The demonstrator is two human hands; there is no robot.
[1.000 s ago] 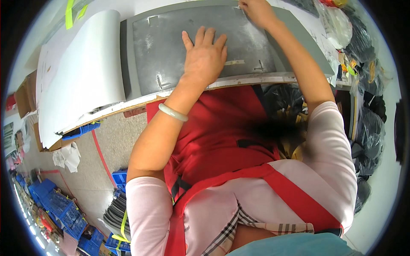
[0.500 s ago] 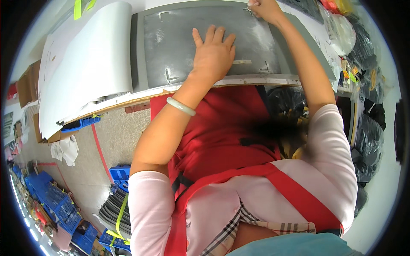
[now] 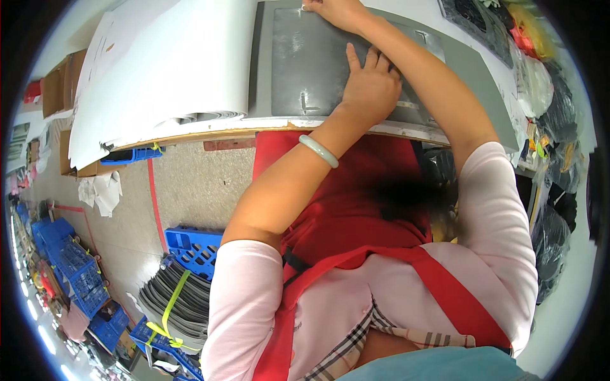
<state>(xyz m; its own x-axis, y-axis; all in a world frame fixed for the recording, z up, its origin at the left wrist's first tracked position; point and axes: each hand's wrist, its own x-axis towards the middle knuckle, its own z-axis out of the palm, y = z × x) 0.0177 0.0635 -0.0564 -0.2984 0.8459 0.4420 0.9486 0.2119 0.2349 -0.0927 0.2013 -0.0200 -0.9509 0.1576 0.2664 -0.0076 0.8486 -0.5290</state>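
On the worktable a dark grey rectangular sheet (image 3: pixel 302 63), with white smudges and L-shaped corner marks, lies over a larger grey sheet (image 3: pixel 476 82). My left hand (image 3: pixel 373 86) rests palm down on the dark sheet, fingers apart, wearing a pale bangle (image 3: pixel 319 151) on its wrist. Above it my right arm crosses over. My right hand (image 3: pixel 338 13) is at the dark sheet's far left corner with fingertips pinched together. What the pinch holds, if anything, is too small to make out at the picture's top edge.
A thick roll of white sheeting (image 3: pixel 184 60) lies left of the grey sheets. Clear plastic bags (image 3: pixel 532 82) crowd the right side. Below on the left are a blue crate (image 3: pixel 194 244) and a strapped stack of dark sheets (image 3: pixel 178 298). The table's front edge (image 3: pixel 298 124) runs before my body.
My right hand has gone from the far right corner of the dark sheet to its far left corner. The view has shifted left; my left hand stays flat on the sheet, now under my right arm.
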